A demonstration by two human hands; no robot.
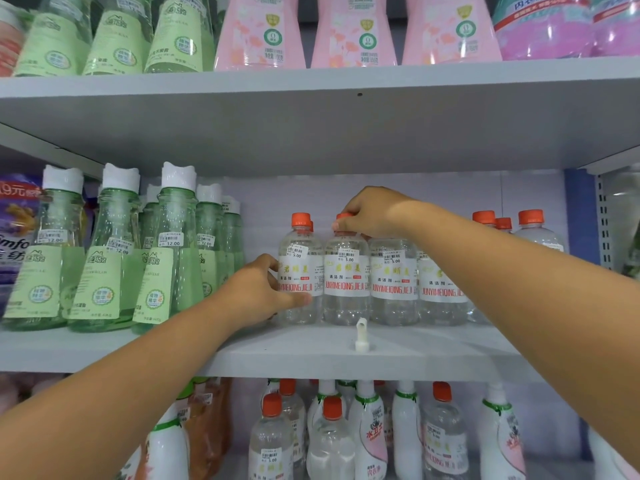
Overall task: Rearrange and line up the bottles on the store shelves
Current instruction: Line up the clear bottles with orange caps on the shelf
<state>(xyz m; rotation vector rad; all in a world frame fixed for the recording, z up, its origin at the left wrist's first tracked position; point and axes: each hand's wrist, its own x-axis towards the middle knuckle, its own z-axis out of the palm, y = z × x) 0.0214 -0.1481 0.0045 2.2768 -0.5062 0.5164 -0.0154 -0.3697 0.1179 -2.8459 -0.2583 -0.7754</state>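
A row of clear bottles with orange caps and white labels stands on the middle shelf (433, 344). My left hand (263, 292) wraps the side of the leftmost clear bottle (299, 244), thumb across its label. My right hand (372, 213) comes from above and pinches the orange cap of the second clear bottle (346, 299). Two more labelled bottles (394, 282) stand to the right, partly hidden behind my right forearm. More orange-capped bottles (530, 226) stand at the far right.
Green flask-shaped bottles (173, 258) with white caps fill the shelf's left half. A white plastic clip (361, 336) sticks up near the shelf's front edge. Pink and green bottles line the top shelf (346, 81). White and clear bottles (332, 438) crowd the shelf below.
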